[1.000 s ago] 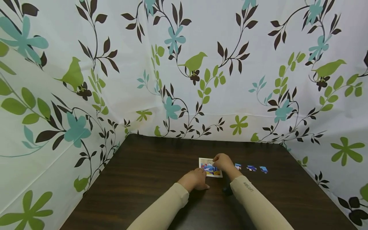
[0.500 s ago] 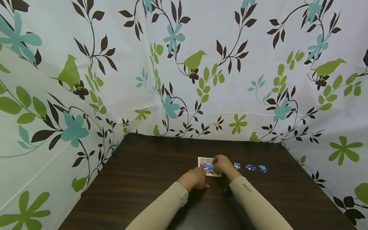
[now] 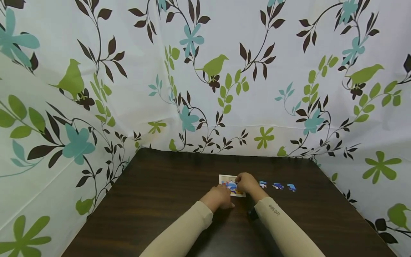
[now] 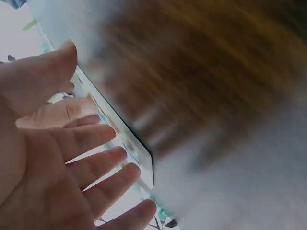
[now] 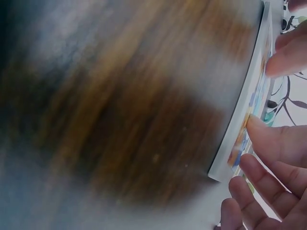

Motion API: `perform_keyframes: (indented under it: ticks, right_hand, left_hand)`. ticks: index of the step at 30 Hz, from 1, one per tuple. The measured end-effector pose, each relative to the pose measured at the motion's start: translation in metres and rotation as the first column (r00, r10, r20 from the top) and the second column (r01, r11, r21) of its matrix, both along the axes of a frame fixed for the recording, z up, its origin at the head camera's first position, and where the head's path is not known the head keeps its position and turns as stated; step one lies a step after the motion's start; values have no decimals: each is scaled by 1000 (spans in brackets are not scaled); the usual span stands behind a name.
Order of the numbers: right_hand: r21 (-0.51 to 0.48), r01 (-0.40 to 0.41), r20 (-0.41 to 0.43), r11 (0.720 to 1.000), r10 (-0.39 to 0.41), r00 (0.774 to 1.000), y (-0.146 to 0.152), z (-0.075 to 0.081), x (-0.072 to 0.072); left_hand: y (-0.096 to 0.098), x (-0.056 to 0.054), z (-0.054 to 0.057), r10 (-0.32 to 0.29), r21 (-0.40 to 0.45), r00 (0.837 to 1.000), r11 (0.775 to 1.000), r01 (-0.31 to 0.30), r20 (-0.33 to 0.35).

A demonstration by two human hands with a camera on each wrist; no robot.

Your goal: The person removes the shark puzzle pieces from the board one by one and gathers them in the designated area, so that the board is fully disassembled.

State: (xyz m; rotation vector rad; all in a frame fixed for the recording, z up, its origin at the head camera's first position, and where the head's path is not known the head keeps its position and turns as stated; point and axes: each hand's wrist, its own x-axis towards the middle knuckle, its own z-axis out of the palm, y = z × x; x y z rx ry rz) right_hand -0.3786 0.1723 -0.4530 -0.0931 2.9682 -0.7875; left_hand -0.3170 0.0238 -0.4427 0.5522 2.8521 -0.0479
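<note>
Progress, as judged: your jigsaw is well advanced but unfinished. Within the puzzle tray (image 3: 228,177), joined pieces (image 3: 231,185) fill the lower part, while a pale strip along the far side shows bare. Three loose pieces appear left to fit.

Position: the tray lies flat on the dark table (image 3: 160,200), between your hands. The loose pieces stand in a row to the right of your right hand, well within your reach.

Hands: your left hand (image 3: 219,197) rests at the tray's near left corner, fingers spread and nearly straight, gripping nothing. Your right hand (image 3: 247,182) is over the tray's right side with fingers bent, tips at the puzzle; you may be pinching a piece, but I cannot tell.

Count: one tray, one table, two hands, and three loose pieces: nearest (image 3: 262,184), middle (image 3: 278,186), farthest (image 3: 291,187). Joined pieces cannot be counted; your hands cover some.
</note>
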Motion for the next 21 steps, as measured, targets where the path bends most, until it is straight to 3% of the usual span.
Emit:
perform_keyframes:
  ticks: [5, 9, 21]
  right_hand:
    - [3, 3, 3, 1000, -3, 1000, 0, 2, 2]
    - [6, -10, 8, 1000, 10, 1000, -2, 3, 3]
    - [99, -75, -14, 992, 76, 997, 8, 2, 0]
  left_hand:
    - [6, -1, -7, -43, 64, 999, 997, 43, 10]
    - [8, -1, -10, -46, 80, 999, 996, 44, 27]
    - [8, 2, 2, -80, 20, 995, 997, 79, 56]
